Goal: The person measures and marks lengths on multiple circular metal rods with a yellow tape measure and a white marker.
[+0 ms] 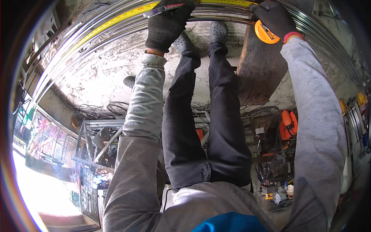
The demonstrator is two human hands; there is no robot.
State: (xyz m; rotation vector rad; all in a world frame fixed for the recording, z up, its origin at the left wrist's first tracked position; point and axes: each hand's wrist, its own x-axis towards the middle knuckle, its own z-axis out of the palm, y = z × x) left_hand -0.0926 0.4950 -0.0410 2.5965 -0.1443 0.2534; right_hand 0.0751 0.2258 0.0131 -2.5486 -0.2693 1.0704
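My left hand (165, 31), in a dark glove, is closed around a white marker (164, 9) at the top centre, over the metal rods (224, 12). A yellow tape blade (116, 17) runs along the rods, passing by this hand and reaching my right hand. My right hand (274, 18), also gloved, has its fingers closed at the blade near the orange tape measure case (266, 32). That case hangs just below the palm. The fingertips of both hands are partly hidden.
The long rods curve across the top. Below them are my feet in grey clogs (219, 31) and a brown wooden board (259, 69). A metal frame (102, 123) stands at left, with sparks near it. Tools and an orange object (288, 124) lie at right.
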